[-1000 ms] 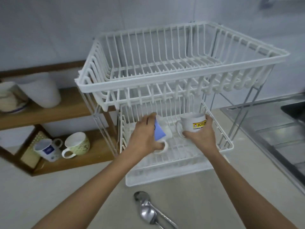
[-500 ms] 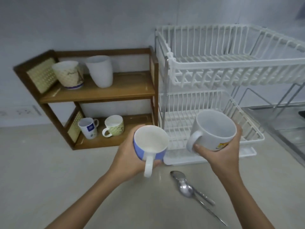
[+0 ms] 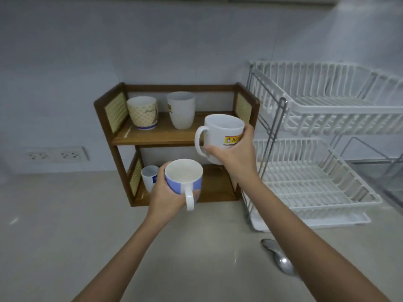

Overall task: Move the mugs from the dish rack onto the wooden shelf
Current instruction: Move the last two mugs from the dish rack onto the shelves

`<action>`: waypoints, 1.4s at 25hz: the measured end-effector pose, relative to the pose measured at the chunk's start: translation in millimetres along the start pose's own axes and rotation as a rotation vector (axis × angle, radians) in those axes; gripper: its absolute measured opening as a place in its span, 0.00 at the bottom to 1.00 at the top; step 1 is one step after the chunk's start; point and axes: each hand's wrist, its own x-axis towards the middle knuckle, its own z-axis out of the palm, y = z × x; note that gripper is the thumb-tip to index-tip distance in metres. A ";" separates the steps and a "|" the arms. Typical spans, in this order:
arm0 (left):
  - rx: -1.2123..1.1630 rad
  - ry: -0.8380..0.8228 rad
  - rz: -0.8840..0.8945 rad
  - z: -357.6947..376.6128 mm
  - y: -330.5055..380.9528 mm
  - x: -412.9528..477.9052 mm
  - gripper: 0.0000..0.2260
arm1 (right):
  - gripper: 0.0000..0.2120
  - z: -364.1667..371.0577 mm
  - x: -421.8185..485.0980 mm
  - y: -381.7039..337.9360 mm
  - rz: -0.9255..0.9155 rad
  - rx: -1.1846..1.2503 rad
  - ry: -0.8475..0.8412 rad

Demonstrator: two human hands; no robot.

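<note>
My left hand [image 3: 165,196] grips a blue mug with a white inside and white handle [image 3: 184,179], held in front of the lower level of the wooden shelf [image 3: 152,138]. My right hand [image 3: 234,152] holds a white mug with a yellow logo [image 3: 219,131] at the right end of the upper level, handle pointing left. The white two-tier dish rack [image 3: 327,118] stands to the right with no mugs in it. The upper level carries a patterned cup [image 3: 142,112] and a tall white cup [image 3: 181,110]. A small white mug with a blue mark [image 3: 149,176] shows on the lower level, partly hidden.
Two metal spoons [image 3: 281,261] lie on the beige counter [image 3: 54,225] near my right forearm. A wall socket strip [image 3: 57,154] sits left of the shelf. A steel sink edge [image 3: 390,182] shows at the far right, behind the rack.
Both hands lifted the mugs out of the rack's lower tier and carried them left to the shelf. The view swung left. The right mug rose to the upper level.
</note>
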 end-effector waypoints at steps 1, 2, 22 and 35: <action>0.003 -0.001 -0.005 0.4 -0.7 3.2 0.43 | 0.46 10.2 17.2 -1.2 0.017 -0.011 0.010; -0.002 0.002 -0.010 -1.2 -2.8 5.9 0.43 | 0.47 20.2 34.3 -1.7 0.034 -0.023 0.018; -0.036 -0.044 -0.045 -2.5 -26.6 40.5 0.44 | 0.42 44.5 118.5 26.2 0.042 -0.130 -0.030; 0.060 -0.110 -0.227 91.8 -65.0 66.6 0.43 | 0.32 15.9 -141.4 185.0 0.079 -0.909 -0.613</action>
